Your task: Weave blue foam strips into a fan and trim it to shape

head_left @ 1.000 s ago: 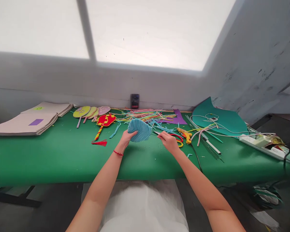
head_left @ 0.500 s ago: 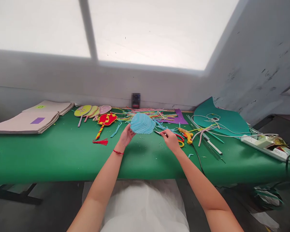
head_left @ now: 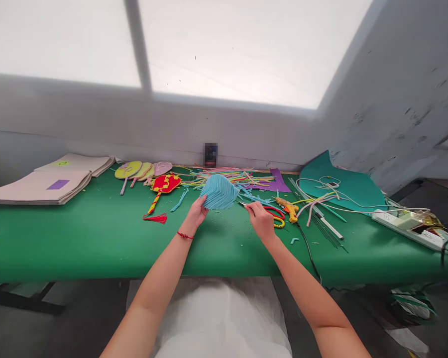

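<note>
A person in white sits or stands at a long green-covered table [head_left: 216, 253], both bare arms reaching forward. The left hand [head_left: 197, 211], with a red beaded bracelet [head_left: 185, 235] at the wrist, grips the lower left edge of a rounded light-blue piece with a ridged, striped surface [head_left: 219, 193], held up above the middle of the table. The right hand [head_left: 260, 220] has its fingers closed on a slim, pointed metal tool [head_left: 244, 204], its tip near the blue piece's right edge. Just right of this hand lie scissors with red and yellow handles [head_left: 280, 217], then a yellow glue gun [head_left: 291, 211]. To the left rests a red fan with yellow trim [head_left: 167, 183]; colourful thin strips [head_left: 256, 178] are heaped at the far side
</note>
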Demonstrator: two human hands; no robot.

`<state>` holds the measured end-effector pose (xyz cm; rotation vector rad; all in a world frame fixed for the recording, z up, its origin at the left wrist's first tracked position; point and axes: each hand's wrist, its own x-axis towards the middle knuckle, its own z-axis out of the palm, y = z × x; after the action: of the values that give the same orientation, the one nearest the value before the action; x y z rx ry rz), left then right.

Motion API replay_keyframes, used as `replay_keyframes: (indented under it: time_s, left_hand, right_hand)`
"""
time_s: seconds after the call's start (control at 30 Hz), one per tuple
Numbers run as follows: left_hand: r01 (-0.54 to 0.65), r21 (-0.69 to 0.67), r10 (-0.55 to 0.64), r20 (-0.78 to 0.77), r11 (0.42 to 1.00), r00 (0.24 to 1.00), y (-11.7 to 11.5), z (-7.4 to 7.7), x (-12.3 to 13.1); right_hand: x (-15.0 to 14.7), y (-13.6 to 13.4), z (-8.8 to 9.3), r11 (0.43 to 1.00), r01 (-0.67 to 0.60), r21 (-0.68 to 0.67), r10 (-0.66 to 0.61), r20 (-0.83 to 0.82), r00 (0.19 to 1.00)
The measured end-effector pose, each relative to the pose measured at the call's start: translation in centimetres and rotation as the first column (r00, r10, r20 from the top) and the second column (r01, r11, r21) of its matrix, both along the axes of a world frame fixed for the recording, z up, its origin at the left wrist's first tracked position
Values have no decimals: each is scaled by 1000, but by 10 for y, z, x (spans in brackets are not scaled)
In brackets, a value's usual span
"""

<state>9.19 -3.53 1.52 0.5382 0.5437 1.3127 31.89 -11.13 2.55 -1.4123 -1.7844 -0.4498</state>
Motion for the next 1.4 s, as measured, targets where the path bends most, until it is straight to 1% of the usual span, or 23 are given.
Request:
replay_keyframes:
  time_s: [0.1, 0.17, 0.27, 0.33, 0.43, 0.53, 0.6, 0.63, 0.7, 0.77, 0.83, 0.9, 0.97, 1.03, 1.07, 1.1, 1.13, 1.2, 1.23, 1.3, 1.33, 1.37, 1.4]
  left_hand:
    - [-72, -94, 80, 78, 993, 994, 0, 0, 1]
    - [-88, -108, 100, 112, 990, 989, -1, 3, 1]
    - [-62, -91, 72, 102, 994, 992, -3, 6, -1]
    - [-51, -95, 58, 66, 994, 996, -5, 8, 0]
    - [-70, -94, 74, 41, 993, 996, -7, 9, 0]
    - [-108, -99, 113, 47, 989, 993, -6, 10, -1]
    - [-135, -110, 142, 63, 985, 988, -4, 10, -3]
    - [-144, -113, 153, 74, 983, 986, -3, 11, -4]
    - [-149, -113, 159, 88, 982, 983, -3, 10, -5]
    - [-137, -108, 147, 85, 985, 986, -2, 10, -5]
    - [-128, -98, 135, 75, 987, 988, -3, 9, -5]
    - [-129, -86, 134, 63, 988, 989, -3, 8, -4]
    - [-134, -71, 138, 48, 988, 989, -3, 7, -4]
    - [-135, -50, 137, 36, 990, 990, -3, 6, -3]
    - [-134, -36, 135, 31, 990, 990, -3, 5, -3]
    - [-132, -22, 133, 27, 991, 991, -3, 5, -3]
    - [-130, -9, 131, 23, 991, 991, -3, 5, -2]
    - [-131, 15, 131, 13, 991, 991, -4, 5, -1]
    - [-128, 30, 128, 8, 991, 992, -4, 5, -1]
    - [-102, 73, 103, -4, 992, 995, -5, 4, 0]
    - [-76, 104, 77, -12, 992, 997, -5, 3, 0]
    - [-44, 138, 48, -22, 989, 999, -5, 2, 0]
    - [-15, 169, 21, -34, 985, 999, -4, 1, 0]
  right_hand:
    - [-9, -1, -1, 999, 13, 50, -15, 43, 999]
    - [-14, -2, -2, 999, -2, 41, 0, 28, 1000]
    - [-16, 0, -1, 997, -74, -34, 72, -56, 996]
    - [-14, 4, 0, 984, -144, -101, 126, -159, 979]
    - [-12, 15, 6, 959, -227, -172, 153, -362, 919]
    - [-8, 29, 19, 938, -289, -193, 129, -578, 806]
    - [-4, 37, 30, 940, -289, -183, 99, -662, 743]
    - [-2, 40, 35, 944, -278, -179, 87, -676, 732]
    - [5, 43, 44, 953, -241, -183, 63, -659, 750]
    - [13, 43, 49, 963, -166, -213, 8, -592, 806]
    - [20, 42, 50, 967, -59, -248, -72, -487, 870]
    - [24, 40, 48, 964, 16, -264, -124, -398, 909]
    - [24, 39, 46, 965, 0, -263, -104, -381, 919]
    - [21, 37, 44, 952, -101, -288, -36, -435, 900]
    - [19, 37, 44, 927, -178, -330, -1, -475, 880]
    - [17, 35, 45, 880, -266, -394, 28, -517, 855]
    - [14, 34, 46, 810, -357, -465, 46, -558, 829]
    - [10, 30, 50, 631, -518, -577, 62, -628, 775]
    - [9, 27, 52, 544, -581, -605, 73, -656, 751]
    - [7, 20, 57, 406, -671, -621, 108, -696, 710]
    - [7, 16, 59, 351, -701, -621, 130, -709, 693]
    - [7, 13, 62, 309, -723, -618, 151, -718, 679]
    - [7, 9, 64, 287, -735, -614, 165, -724, 669]
